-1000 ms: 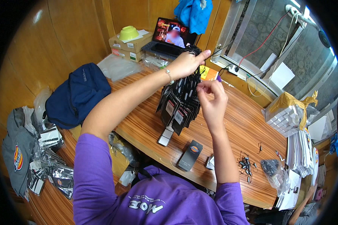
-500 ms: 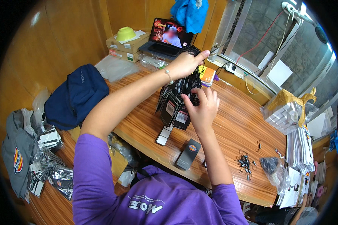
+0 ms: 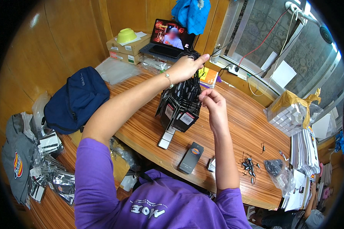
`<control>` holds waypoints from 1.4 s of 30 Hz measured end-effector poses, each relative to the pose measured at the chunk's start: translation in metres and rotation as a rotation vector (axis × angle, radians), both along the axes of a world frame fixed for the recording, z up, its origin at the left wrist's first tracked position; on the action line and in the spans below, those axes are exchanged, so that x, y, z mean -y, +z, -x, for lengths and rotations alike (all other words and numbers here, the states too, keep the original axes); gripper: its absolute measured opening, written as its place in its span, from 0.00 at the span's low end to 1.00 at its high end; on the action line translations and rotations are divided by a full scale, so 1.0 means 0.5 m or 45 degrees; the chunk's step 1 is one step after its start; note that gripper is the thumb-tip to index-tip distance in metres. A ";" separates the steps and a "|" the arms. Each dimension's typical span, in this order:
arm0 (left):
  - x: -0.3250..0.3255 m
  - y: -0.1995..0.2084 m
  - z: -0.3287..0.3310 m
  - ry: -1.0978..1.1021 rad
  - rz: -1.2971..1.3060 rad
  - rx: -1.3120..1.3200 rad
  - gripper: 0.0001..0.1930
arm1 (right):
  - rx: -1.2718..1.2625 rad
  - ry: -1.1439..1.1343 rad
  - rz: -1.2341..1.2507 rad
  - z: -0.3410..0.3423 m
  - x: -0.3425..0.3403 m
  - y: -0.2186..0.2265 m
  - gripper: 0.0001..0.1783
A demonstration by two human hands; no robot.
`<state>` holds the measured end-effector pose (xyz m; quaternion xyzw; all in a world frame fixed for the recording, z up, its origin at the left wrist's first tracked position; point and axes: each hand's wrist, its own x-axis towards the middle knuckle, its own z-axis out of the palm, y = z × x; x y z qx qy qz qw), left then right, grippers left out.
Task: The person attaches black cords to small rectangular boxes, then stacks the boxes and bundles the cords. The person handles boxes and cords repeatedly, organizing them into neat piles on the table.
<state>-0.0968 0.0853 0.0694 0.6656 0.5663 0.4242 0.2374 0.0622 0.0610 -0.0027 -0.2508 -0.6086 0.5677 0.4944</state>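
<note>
My left hand [image 3: 185, 68] is closed round the gathered black cords at the top of a thick bundle of black hang tags [image 3: 176, 110]. The bundle hangs down over the wooden table, and several tags show white and red labels. My right hand [image 3: 216, 105] is at the bundle's right side, thumb and forefinger pinched together beside the cords. Whatever lies between those fingertips is too small to make out. Under the bundle lies a strip of white labels [image 3: 164, 143]. A single black hang tag [image 3: 191, 157] lies nearer to me, with a small white stack [image 3: 211, 163] to its right.
Loose black cords [image 3: 250, 166] and a plastic bag of cords [image 3: 276, 170] lie at right, near paper stacks [image 3: 305, 152] and a wrapped block of white boxes [image 3: 288, 120]. A screen [image 3: 172, 35] stands behind. Left are a navy bag [image 3: 76, 101] and packed tags [image 3: 63, 183]. Another person's arm [image 3: 310, 200] shows lower right.
My right hand has moved slightly right, away from the tags, and its fingers have gone from spread to pinched. My left hand still grips the bundle. The small white stack has come into fuller view.
</note>
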 end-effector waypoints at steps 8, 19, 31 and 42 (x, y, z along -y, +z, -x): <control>-0.002 0.000 0.009 0.000 0.053 -0.070 0.44 | 0.110 0.434 0.206 -0.010 -0.036 0.063 0.10; -0.007 -0.027 0.004 -0.083 0.149 0.221 0.30 | -0.268 0.440 0.194 -0.002 -0.081 0.102 0.11; -0.012 -0.036 -0.004 -0.151 0.279 0.378 0.28 | -0.500 0.474 0.446 0.005 -0.113 0.093 0.09; -0.011 -0.040 -0.004 -0.195 0.324 0.412 0.28 | -0.694 0.626 0.699 -0.007 -0.137 0.118 0.07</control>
